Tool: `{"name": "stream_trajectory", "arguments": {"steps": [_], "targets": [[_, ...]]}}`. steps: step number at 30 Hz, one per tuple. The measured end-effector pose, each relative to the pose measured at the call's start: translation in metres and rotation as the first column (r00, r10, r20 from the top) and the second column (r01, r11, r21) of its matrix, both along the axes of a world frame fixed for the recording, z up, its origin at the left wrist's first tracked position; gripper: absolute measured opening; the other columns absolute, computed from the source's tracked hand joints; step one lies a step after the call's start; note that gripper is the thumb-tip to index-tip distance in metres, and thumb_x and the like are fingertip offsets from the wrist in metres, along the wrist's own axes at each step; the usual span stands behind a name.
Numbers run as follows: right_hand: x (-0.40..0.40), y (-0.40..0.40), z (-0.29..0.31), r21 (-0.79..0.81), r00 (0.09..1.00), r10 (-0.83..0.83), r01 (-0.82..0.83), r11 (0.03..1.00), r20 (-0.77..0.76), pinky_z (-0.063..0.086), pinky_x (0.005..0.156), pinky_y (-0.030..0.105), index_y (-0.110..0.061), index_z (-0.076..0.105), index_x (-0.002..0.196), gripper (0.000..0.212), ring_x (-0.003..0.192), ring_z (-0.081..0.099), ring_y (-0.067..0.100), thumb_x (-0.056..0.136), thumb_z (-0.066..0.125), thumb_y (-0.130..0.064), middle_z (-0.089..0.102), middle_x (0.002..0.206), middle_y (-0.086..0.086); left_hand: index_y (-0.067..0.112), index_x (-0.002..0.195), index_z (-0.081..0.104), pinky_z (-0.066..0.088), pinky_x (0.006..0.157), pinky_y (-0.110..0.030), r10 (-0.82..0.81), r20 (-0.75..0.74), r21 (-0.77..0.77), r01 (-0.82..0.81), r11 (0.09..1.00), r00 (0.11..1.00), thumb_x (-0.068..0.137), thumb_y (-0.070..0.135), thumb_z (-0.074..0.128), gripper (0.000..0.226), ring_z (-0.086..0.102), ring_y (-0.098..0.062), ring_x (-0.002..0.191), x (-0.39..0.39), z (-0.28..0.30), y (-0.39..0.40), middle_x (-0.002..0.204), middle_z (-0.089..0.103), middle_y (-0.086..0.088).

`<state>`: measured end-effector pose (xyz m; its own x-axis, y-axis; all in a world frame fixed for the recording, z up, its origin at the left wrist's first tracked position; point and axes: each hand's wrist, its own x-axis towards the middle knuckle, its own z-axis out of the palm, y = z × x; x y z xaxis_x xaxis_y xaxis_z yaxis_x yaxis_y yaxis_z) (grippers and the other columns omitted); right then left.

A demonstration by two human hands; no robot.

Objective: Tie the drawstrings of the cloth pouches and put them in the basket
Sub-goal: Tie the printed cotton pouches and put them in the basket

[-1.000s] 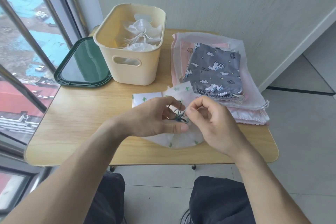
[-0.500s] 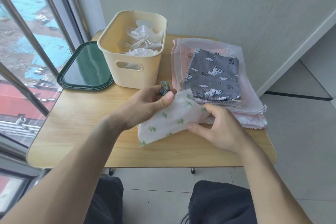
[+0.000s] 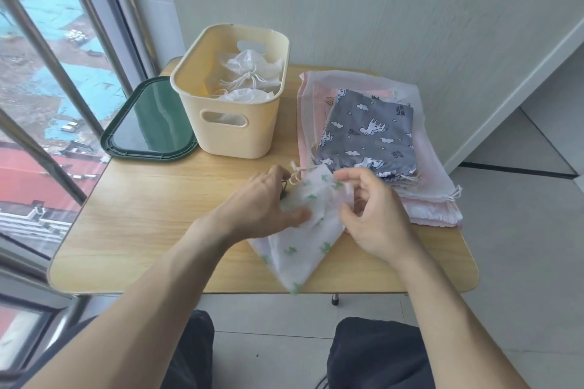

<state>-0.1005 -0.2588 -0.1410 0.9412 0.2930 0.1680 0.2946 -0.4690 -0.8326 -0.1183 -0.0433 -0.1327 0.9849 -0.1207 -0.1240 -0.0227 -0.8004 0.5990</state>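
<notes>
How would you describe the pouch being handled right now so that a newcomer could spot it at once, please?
Start at the wooden table and look to its near edge, in front of the cream basket. The pouch lies there under both hands. Unlike the grey pouch on the pink stack, it is white with small green shapes.

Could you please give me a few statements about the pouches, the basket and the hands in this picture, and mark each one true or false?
1. Both the left hand and the right hand touch the cactus-print pouch. True.
2. The basket is empty. False: white tied pouches lie inside.
3. The green lid lies left of the basket. True.
4. The grey unicorn pouch is in the basket. False: it tops the stack beside it.
</notes>
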Motion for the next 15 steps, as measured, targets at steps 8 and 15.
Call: {"name": "stream_trajectory", "arguments": {"steps": [8, 15], "targets": [[0.0, 0.021, 0.006, 0.209, 0.962, -0.186, 0.144, 0.967, 0.202, 0.061, 0.08, 0.039, -0.027, 0.059, 0.121, 0.05, 0.103, 0.065, 0.007, 0.08, 0.08, -0.01, 0.053, 0.124, -0.004, 0.016, 0.076, 0.054, 0.038, 0.052, -0.024, 0.04, 0.028, -0.255, -0.032, 0.966, 0.999, 0.09, 0.04, 0.069, 0.032, 0.047, -0.009, 0.055, -0.012, 0.012, 0.01, 0.066, 0.053, 0.005], [-0.006, 0.028, 0.02, 0.348, 0.973, 0.021, 0.062, 0.935, -0.229, 0.057, 0.064, 0.031, -0.022, 0.039, 0.145, 0.082, 0.091, 0.075, 0.019, 0.079, 0.086, -0.037, 0.071, 0.116, 0.001, 0.023, 0.134, 0.044, 0.059, 0.062, -0.029, 0.556, 0.2, -0.68, -0.294, 0.671, 0.807, 0.091, 0.025, 0.071, 0.051, 0.071, -0.01, 0.073, -0.023, 0.044, -0.005, 0.091, 0.073, -0.001]]}}
